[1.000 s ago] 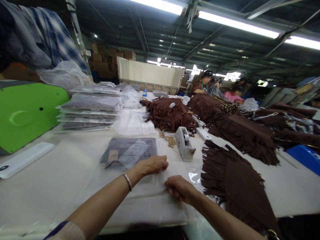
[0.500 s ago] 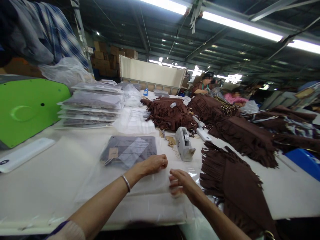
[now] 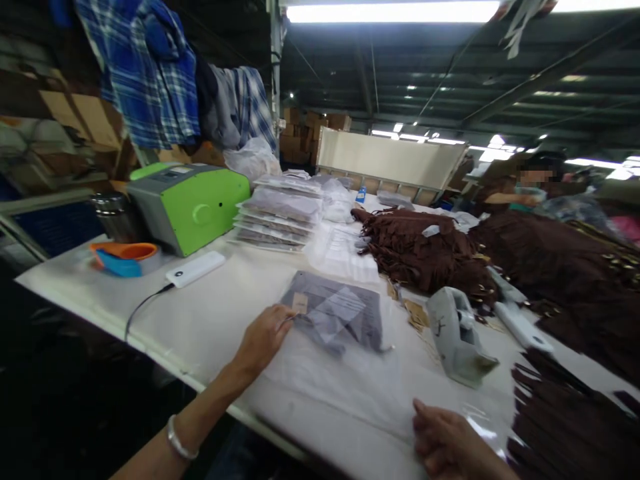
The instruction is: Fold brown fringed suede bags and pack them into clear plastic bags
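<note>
A folded dark grey garment (image 3: 360, 327) lies at the table's middle with a clear plastic bag (image 3: 345, 387) around or under it; I cannot tell which. On the garment are a small tan hang tag (image 3: 299, 303) and a translucent slip (image 3: 343, 310). My left hand (image 3: 265, 337) pinches at the tag's string, over the garment's left edge. Near the bag's right edge, my right hand (image 3: 445, 437) has its fingers curled in; what they hold, if anything, is hidden. A grey tape dispenser (image 3: 453, 340) stands beyond it.
Stacked bagged garments (image 3: 280, 213) stand behind, beside a green machine (image 3: 205, 210). A white power bank (image 3: 195, 269) with a cable and an orange tape roll (image 3: 133, 252) lie left. Brown fringed pieces (image 3: 425, 247) cover the right side. Another person (image 3: 530, 190) is at the back right.
The view has swung left. My left hand has moved from the garment's lower right to the tag at its left. My right hand is now farther from the left, with its fingers curled.
</note>
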The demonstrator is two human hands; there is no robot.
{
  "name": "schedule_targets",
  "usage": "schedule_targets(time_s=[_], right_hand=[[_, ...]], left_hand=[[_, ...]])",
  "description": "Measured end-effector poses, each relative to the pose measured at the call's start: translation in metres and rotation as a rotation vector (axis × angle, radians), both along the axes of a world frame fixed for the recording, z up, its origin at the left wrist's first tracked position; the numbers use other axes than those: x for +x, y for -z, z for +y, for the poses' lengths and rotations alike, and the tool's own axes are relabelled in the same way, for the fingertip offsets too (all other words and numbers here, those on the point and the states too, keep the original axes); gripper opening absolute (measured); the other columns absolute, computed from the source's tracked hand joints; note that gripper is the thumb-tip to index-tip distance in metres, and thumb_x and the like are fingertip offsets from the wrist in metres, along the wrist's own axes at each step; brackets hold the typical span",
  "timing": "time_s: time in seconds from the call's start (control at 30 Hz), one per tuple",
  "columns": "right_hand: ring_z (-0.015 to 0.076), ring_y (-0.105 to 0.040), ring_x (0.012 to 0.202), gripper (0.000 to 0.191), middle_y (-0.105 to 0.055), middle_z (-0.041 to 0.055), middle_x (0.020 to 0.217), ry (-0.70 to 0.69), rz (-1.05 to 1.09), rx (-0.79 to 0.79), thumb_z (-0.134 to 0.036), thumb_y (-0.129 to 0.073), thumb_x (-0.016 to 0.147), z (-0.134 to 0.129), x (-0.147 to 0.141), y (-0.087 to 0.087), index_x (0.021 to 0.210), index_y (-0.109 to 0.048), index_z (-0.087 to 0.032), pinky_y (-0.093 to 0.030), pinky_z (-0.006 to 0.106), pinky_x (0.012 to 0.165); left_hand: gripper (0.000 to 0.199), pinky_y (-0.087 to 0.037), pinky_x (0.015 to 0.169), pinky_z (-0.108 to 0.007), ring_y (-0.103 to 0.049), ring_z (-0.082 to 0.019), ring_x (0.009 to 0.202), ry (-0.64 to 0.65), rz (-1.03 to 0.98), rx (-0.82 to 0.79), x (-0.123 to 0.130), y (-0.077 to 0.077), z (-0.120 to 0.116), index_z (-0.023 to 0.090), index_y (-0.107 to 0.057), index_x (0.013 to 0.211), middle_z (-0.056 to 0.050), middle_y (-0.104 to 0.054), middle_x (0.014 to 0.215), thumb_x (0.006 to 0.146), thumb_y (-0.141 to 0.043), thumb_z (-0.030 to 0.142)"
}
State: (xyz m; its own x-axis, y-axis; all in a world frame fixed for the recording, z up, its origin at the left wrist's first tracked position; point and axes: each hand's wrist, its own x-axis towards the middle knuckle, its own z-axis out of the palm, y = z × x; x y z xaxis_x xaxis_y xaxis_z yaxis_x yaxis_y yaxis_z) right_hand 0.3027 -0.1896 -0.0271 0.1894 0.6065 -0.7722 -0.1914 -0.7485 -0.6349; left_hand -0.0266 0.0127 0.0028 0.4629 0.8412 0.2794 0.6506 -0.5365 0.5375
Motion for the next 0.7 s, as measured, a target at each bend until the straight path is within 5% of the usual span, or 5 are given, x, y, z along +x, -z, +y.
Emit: schedule_targets(time_s=[0.1, 0.23, 0.37, 0.5, 0.7], right_hand=[[0.006, -0.041, 0.03, 0.053, -0.045, -0.0077, 0.041, 0.015, -0.097, 0.008, -0.07, -0.067, 0.065, 0.018, 0.004, 0.0, 0.068, -0.047, -0.021, -0.033, 0.017, 0.031], [0.0032, -0.028, 0.025, 0.057, -0.037, -0.0082, 0.033, -0.193, -0.262, 0.113, -0.074, -0.062, 0.063, 0.03, 0.002, 0.005, 0.057, -0.038, -0.022, -0.015, 0.017, 0.029], [0.0028, -0.024, 0.027, 0.055, -0.036, -0.0099, 0.033, -0.221, -0.248, 0.181, -0.07, -0.065, 0.061, 0.022, 0.001, 0.004, 0.06, -0.037, -0.023, -0.012, 0.018, 0.031], [0.0025, -0.025, 0.029, 0.051, -0.042, -0.0088, 0.037, -0.144, -0.162, 0.213, -0.065, -0.066, 0.064, 0.008, -0.003, 0.002, 0.063, -0.038, -0.022, -0.013, 0.017, 0.033], [0.0056, -0.034, 0.029, 0.06, -0.043, -0.0115, 0.041, 0.104, -0.197, 0.317, -0.057, -0.075, 0.059, 0.002, -0.011, 0.01, 0.102, -0.053, -0.02, -0.019, 0.016, 0.031]], left_hand=[[0.024, -0.046, 0.084, -0.032, -0.063, -0.02, 0.093, -0.294, 0.056, -0.185, -0.039, 0.001, 0.022, 0.019, -0.06, 0.1, -0.008, -0.066, 0.105, 0.09, -0.043, 0.032], [0.03, -0.042, 0.062, -0.029, -0.061, -0.02, 0.067, -0.287, 0.102, -0.318, -0.043, 0.009, 0.037, 0.02, -0.059, 0.071, -0.003, -0.064, 0.069, 0.086, -0.045, 0.043], [0.026, -0.036, 0.057, -0.027, -0.056, -0.019, 0.062, -0.262, 0.096, -0.368, -0.034, 0.015, 0.039, 0.02, -0.052, 0.061, -0.001, -0.056, 0.06, 0.078, -0.051, 0.04], [0.023, -0.038, 0.051, -0.025, -0.055, -0.017, 0.058, -0.222, 0.036, -0.459, -0.038, 0.014, 0.031, 0.017, -0.055, 0.083, 0.001, -0.056, 0.062, 0.076, -0.049, 0.038], [0.066, -0.036, 0.035, -0.022, -0.05, -0.013, 0.042, -0.081, -0.25, -0.802, -0.064, 0.019, -0.003, 0.018, -0.032, 0.13, 0.006, -0.054, 0.066, 0.072, -0.053, 0.041]])
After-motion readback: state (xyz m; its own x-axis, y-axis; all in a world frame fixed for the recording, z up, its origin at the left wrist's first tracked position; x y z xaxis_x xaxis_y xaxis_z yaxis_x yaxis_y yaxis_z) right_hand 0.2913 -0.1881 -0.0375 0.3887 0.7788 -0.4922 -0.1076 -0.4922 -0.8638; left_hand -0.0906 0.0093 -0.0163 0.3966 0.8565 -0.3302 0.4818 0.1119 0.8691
